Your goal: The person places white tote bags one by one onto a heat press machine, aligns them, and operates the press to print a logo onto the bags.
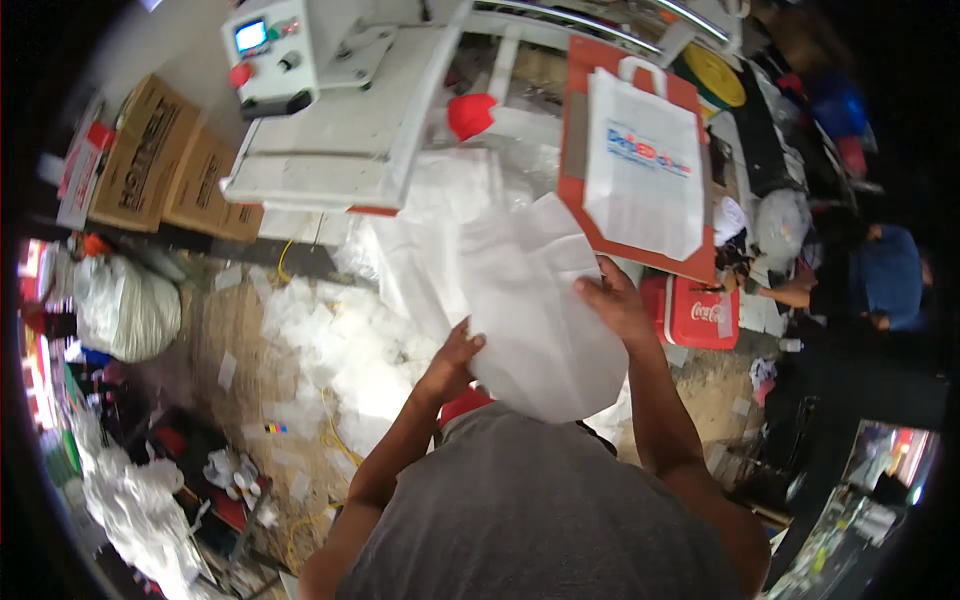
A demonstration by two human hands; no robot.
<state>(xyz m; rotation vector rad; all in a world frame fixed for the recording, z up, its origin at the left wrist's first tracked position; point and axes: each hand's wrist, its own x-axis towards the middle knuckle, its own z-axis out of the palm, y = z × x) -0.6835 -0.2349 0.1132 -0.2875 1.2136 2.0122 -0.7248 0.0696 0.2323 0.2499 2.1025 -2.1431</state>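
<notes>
A blank white fabric bag (545, 310) is spread in front of my chest, held between my two hands. My left hand (456, 362) grips its left edge, thumb on top. On the opposite side, my right hand (612, 300) is closed on the right edge, with the thumb over the fabric. Beyond it lies a pile of similar white fabric pieces (425, 245), partly covered by the bag I hold. To the far right, a white bag with a handle and a coloured print (645, 165) lies flat on an orange-red board (575, 130).
A white machine bed (330, 130) with a control box (275, 55) stands far left, beside cardboard boxes (150, 150). A red cooler (700, 315) sits under the board's near edge. White scraps (350, 340) cover the floor. Another person in blue (890, 275) is at the right.
</notes>
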